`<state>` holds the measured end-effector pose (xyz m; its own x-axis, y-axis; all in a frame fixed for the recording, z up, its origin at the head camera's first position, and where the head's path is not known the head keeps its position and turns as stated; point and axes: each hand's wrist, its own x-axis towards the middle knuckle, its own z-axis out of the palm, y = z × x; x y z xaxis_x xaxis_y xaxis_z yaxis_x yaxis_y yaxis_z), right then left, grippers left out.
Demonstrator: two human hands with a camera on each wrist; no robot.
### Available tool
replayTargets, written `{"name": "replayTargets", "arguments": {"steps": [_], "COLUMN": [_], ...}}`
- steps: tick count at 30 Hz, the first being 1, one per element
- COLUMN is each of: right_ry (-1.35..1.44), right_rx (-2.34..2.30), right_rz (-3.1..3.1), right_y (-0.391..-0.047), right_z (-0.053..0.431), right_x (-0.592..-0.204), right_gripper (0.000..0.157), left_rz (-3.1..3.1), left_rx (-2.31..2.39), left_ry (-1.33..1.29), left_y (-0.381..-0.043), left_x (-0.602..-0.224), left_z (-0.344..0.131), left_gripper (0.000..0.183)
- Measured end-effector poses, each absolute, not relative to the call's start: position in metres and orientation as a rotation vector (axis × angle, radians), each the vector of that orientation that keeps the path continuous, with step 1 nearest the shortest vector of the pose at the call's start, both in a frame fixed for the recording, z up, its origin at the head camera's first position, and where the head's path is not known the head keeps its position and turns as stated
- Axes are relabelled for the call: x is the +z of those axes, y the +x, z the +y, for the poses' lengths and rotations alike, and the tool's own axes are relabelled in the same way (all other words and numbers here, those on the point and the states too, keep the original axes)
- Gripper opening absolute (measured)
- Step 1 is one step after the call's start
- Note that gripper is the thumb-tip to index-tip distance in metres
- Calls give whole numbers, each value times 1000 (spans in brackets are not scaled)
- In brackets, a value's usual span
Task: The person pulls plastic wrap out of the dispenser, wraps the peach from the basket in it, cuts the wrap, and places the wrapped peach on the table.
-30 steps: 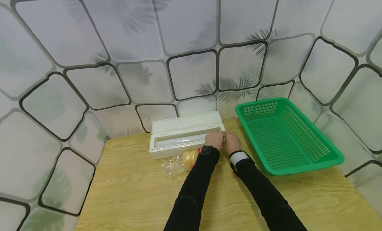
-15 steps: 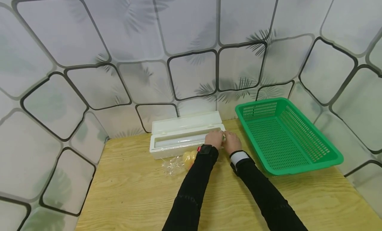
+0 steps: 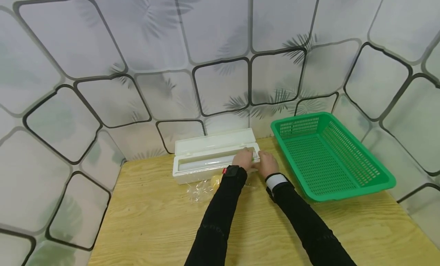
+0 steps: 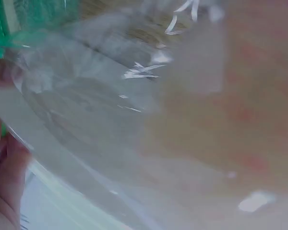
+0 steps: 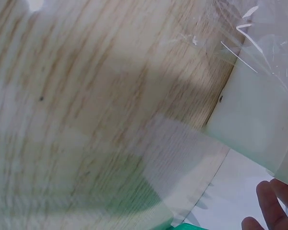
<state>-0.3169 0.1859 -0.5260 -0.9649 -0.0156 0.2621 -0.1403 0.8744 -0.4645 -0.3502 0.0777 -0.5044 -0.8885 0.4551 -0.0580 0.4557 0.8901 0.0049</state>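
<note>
A white cling film box (image 3: 192,177) lies on the table with its lid (image 3: 214,139) raised and a film roll (image 3: 203,164) inside. Clear film (image 3: 199,192) spreads from its front, over yellowish fruit (image 3: 215,180) partly hidden by my left sleeve. My left hand (image 3: 242,159) is at the box's front rim, near its right end. In the left wrist view, fingers (image 4: 12,177) bend round the rim, with a small green piece between them, mostly hidden. My right hand (image 3: 268,165) holds the box's right end; in its wrist view some fingertips (image 5: 269,206) show past that end.
A green plastic basket (image 3: 347,196) stands at the right, close to my right hand. The wood-grain table (image 3: 148,216) ends at a patterned wall covering (image 3: 220,86) behind and beside it.
My left hand has shifted slightly left along the box's front rim, opening a small gap between the hands. My right hand stays at the box's right end.
</note>
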Motion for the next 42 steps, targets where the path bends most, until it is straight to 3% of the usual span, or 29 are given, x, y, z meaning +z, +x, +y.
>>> {"name": "replayTargets", "arguments": {"steps": [4, 11, 15, 18, 22, 25, 27, 34, 37, 42], "right_ry": [133, 147, 140, 143, 148, 151, 156, 183, 202, 209], "right_rx": [694, 667, 657, 658, 657, 653, 652, 651, 670, 689], "right_rz": [-2800, -2813, -2830, -2830, -2817, -2823, -2827, -2802, -2803, -2834], "right_y": [-317, -317, -315, -313, -313, -312, -313, -315, -317, -319], "right_z": [188, 186, 184, 183, 183, 183, 184, 183, 183, 188], "right_x": [-526, -525, -522, -521, -518, -518, -520, -526, -528, -528], "right_gripper": [39, 56, 61, 59, 56, 57, 56, 46, 42, 45], "left_rz": [2991, 3063, 3072, 3080, 3131, 3161, 3165, 3083, 3102, 3105], "left_rx": [-30, -28, -29, -37, 8, 38, 43, 52, 76, 62], "left_ry": [719, 682, 710, 767, 879, 925, 922, 679, 680, 676], "left_y": [-371, -334, -336, -363, -415, -425, -413, -337, -320, -324], "left_x": [-531, -488, -491, -530, -609, -629, -614, -496, -474, -477], "left_z": [67, 48, 43, 40, 37, 34, 32, 22, 13, -6], "left_gripper": [17, 11, 9, 8, 8, 10, 11, 5, 9, 8]}}
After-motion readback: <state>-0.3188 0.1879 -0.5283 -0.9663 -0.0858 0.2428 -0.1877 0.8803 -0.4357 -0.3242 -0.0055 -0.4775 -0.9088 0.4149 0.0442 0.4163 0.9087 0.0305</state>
